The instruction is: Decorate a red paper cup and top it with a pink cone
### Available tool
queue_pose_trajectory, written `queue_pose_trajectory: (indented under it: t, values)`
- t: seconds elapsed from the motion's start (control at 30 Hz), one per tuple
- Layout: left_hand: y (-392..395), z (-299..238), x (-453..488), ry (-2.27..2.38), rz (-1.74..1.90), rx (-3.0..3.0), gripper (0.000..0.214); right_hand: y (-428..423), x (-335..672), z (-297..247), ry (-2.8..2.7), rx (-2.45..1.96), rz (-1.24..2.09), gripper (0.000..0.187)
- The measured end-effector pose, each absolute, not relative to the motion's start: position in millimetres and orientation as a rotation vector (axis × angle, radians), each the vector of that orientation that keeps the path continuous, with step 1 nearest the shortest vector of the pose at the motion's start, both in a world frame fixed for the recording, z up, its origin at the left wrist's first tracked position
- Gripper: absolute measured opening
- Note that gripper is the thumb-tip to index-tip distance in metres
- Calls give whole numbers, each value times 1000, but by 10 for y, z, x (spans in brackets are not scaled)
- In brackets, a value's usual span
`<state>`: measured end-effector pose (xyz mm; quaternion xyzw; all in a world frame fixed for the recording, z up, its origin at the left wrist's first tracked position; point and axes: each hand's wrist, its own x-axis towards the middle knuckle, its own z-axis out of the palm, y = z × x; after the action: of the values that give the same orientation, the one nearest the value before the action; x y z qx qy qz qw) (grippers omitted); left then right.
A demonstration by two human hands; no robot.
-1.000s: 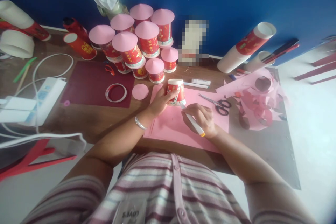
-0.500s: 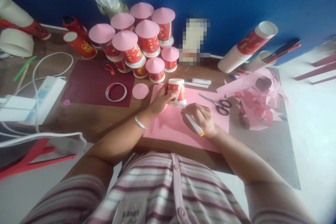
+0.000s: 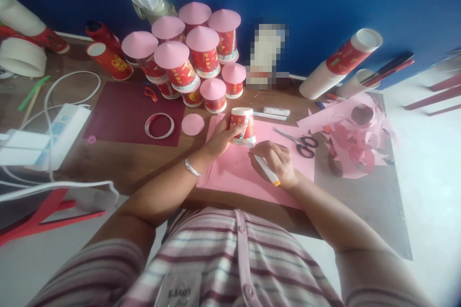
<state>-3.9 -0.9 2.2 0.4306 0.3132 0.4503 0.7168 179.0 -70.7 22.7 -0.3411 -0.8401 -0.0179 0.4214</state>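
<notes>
A red printed paper cup (image 3: 244,122) is upside down on a stack of pink paper (image 3: 230,172), its narrow base up and its rim at the paper. Fingers of my left hand (image 3: 225,135) wrap its left side, with the thumb across the front. My right hand (image 3: 275,158) is closed around a white marker pen (image 3: 265,170) with a yellow end. The pen's far tip points at the cup's lower edge; I cannot tell whether it touches. Scissors (image 3: 298,143) with dark handles lie right of my right hand.
Behind stand several red cups with pink cone tops (image 3: 172,55). A pink disc (image 3: 193,124) and a tape roll (image 3: 159,126) lie to the left, beyond them a white power strip (image 3: 66,136). Pink paper scraps (image 3: 353,139) and a tall cup stack (image 3: 340,64) are on the right.
</notes>
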Motion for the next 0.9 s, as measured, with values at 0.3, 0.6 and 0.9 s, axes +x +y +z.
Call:
queue_pose_trajectory:
  t: [0.3, 0.6, 0.9]
  values:
    - [-8, 14, -31, 678, 1009, 950, 35, -702, 1776, 268, -2110, -835, -52, 22]
    - [-12, 22, -36, 683, 1003, 949, 34, -697, 1782, 258, -2104, -840, -41, 22]
    - [-10, 6, -46, 711, 992, 979, 35, -700, 1795, 261, -2108, -857, -51, 23]
